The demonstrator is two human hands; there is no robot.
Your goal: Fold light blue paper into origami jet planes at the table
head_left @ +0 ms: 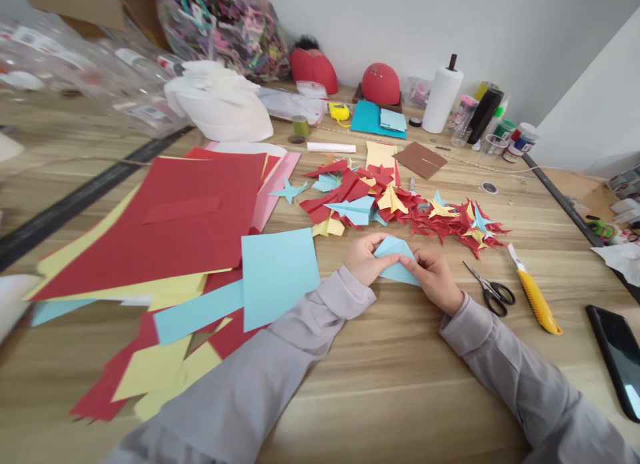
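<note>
A light blue sheet of paper [397,272], partly folded, is held between both hands just above the table. My left hand [369,259] grips its left side, thumb laid across the front. On the right edge, my right hand [437,277] pinches it between thumb and fingers. Behind the hands lies a pile of folded paper shapes [355,209] in red, yellow and blue. A flat light blue sheet [280,274] rests left of my left hand, close to the sleeve. Black-handled scissors [495,293] lie right of my right hand, beside a yellow utility knife [537,297].
Large red sheets [210,184] over yellow ones cover the left side. A phone [617,357] lies at the right edge. At the back stand a paper towel roll [443,101], bottles, a yellow tape measure [339,111] and a white bag [217,107].
</note>
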